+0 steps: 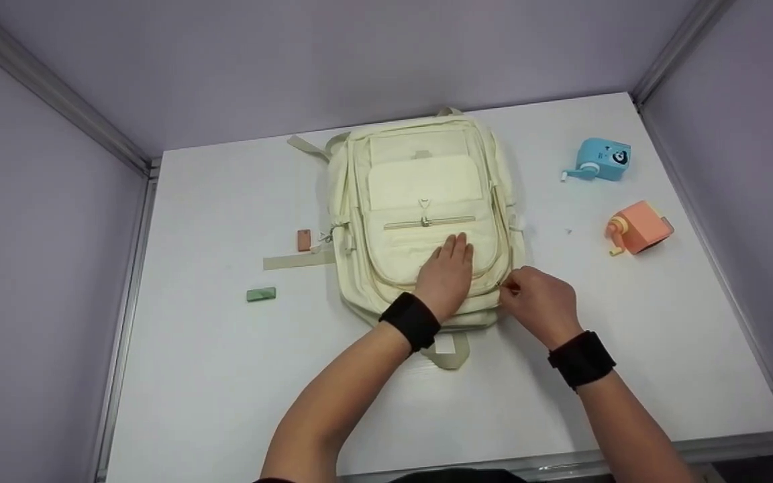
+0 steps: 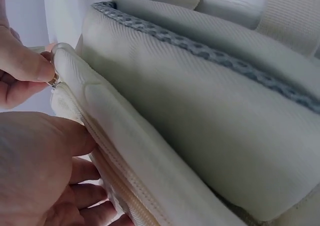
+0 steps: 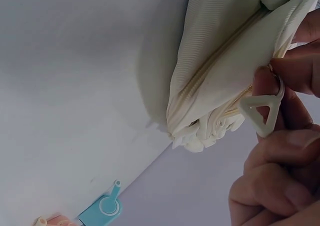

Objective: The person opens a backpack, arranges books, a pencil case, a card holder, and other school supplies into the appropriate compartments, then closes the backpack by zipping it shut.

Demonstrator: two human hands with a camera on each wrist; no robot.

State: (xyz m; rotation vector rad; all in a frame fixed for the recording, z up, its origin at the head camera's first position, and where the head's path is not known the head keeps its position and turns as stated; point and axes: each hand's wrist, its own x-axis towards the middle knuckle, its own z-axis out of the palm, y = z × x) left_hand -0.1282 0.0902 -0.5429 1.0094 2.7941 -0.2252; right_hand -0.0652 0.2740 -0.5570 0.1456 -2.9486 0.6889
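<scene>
A cream backpack [image 1: 427, 181] lies front side up on the white table, its top handle loop [image 1: 450, 360] toward me. My left hand [image 1: 445, 278] rests on the lower front pocket with straight fingers. At the bag's right near corner my right hand [image 1: 539, 300] pinches a zipper pull between thumb and finger. In the right wrist view a pale triangular pull tab [image 3: 262, 111] dangles from that pinch. The left wrist view shows the zipper [image 2: 107, 143] running along the bag's edge, beside my left palm [image 2: 40, 166].
To the right stand a blue crank-handled box [image 1: 601, 159] and an orange one [image 1: 641, 227]. Left of the bag lie a reddish-brown block [image 1: 303, 240], a green block [image 1: 261, 294] and a strap [image 1: 298, 260]. Panels enclose the table's back and sides.
</scene>
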